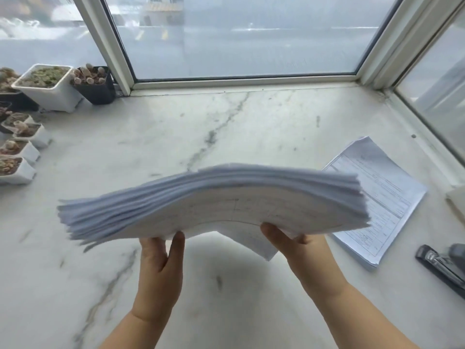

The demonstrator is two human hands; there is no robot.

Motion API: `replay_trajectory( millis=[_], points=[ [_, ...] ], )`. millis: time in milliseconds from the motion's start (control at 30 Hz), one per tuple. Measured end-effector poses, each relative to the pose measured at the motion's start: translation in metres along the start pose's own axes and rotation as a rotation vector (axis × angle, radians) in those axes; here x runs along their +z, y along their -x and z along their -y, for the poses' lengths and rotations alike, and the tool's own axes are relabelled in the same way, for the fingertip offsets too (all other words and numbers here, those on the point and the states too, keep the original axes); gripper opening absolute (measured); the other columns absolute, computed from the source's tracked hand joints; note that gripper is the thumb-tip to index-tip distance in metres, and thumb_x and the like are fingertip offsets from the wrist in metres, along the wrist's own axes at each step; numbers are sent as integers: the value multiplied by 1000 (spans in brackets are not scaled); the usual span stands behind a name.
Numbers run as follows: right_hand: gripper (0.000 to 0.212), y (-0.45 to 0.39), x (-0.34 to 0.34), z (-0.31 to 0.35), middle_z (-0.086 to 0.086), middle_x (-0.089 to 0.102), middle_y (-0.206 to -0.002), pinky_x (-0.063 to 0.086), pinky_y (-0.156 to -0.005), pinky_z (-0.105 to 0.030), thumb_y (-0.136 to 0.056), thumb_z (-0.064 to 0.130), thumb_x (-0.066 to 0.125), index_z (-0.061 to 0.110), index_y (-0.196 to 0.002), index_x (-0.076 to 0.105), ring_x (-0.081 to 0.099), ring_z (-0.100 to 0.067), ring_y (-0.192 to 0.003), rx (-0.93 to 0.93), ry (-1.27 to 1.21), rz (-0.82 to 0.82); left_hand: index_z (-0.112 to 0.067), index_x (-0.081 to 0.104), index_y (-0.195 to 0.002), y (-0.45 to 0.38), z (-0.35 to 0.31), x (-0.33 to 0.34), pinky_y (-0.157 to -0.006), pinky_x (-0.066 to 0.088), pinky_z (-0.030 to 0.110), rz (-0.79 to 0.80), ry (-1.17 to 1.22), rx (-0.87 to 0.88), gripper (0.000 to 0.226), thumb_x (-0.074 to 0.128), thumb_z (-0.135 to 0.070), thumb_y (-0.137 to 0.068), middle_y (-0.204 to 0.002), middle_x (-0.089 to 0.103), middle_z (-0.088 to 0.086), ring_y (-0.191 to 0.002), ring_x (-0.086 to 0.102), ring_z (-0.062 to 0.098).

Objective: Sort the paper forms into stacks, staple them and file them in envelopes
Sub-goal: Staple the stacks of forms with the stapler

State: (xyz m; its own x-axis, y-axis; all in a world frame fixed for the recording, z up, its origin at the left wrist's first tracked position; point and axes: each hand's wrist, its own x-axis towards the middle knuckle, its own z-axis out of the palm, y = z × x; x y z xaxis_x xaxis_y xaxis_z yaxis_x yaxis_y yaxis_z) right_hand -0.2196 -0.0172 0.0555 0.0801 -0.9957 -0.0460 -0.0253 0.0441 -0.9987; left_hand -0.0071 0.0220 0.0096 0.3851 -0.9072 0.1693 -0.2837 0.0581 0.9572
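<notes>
A thick stack of white paper forms [214, 200] hangs in the air over the middle of the marble sill, bowed upward in the centre with its sheets fanned at both ends. My left hand [161, 263] grips its near edge from below, thumb up against the paper. My right hand [304, 253] grips the same edge further right, fingers hidden under the stack. One loose sheet sags below the stack between my hands. A second, thinner pile of printed forms [385, 197] lies flat on the sill to the right. A dark stapler [442, 268] lies at the right edge.
The marble sill [176, 127] runs to a window frame [241, 80] at the back and right. Several small pots of succulents [47, 84] line the left side. A pale flat object [456, 202], cut off by the frame, sits at the far right.
</notes>
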Motion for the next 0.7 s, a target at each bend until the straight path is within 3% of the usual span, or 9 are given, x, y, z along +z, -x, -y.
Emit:
replay_trajectory(
  millis=[67,200,300,400,467,567,700],
  points=[
    [38,1,2,-9,32,70,-93,41,-76,0,-84,-2,70,30,-103,64,61,16,-92,49,34,-9,-6,37,-136,4,6,0,-105,22,4,45,-42,-59,60,46,-37,-86,-134,50,5,-124,39,-13],
    [39,-9,1,-15,35,68,-86,42,-71,-1,-86,-6,65,31,-98,63,60,18,-85,96,69,1,3,36,-140,-1,14,0,-101,21,0,74,-152,-40,57,45,-18,-88,-130,46,-10,-122,36,-19],
    [38,-13,-2,-9,31,70,-94,45,-77,-5,-89,1,65,38,-96,66,62,13,-94,51,182,43,-5,41,-135,-9,8,-3,-100,29,4,58,-181,-19,49,45,-19,-88,-128,51,-11,-121,46,4],
    [24,-17,-6,2,12,75,-98,55,-83,-23,-92,12,64,35,-92,73,69,-6,-95,101,185,57,-31,49,-109,-25,-8,-12,-82,43,7,162,-151,-50,22,50,-25,-89,-101,59,-31,-96,56,-7],
    [19,-19,-6,2,0,76,-99,57,-85,-36,-93,8,61,21,-100,74,72,-18,-95,244,14,-11,-27,57,-104,-37,-13,-20,-76,51,19,261,-55,-236,21,63,-30,-84,-97,69,-21,-88,66,0],
    [18,-13,3,-15,-13,75,-99,56,-87,-47,-93,2,57,6,-105,70,72,-30,-93,548,-264,-141,-12,65,-109,-40,-1,-34,-73,57,34,344,159,-667,50,74,-34,-65,-101,74,7,-87,71,20],
    [18,13,30,-54,-13,75,-94,54,-87,-48,-93,2,58,0,-109,67,71,-31,-88,839,-470,-396,-5,63,-117,-2,14,-24,-71,58,34,84,541,-1002,41,69,-12,-76,-95,74,9,-80,69,22]
  ],
)
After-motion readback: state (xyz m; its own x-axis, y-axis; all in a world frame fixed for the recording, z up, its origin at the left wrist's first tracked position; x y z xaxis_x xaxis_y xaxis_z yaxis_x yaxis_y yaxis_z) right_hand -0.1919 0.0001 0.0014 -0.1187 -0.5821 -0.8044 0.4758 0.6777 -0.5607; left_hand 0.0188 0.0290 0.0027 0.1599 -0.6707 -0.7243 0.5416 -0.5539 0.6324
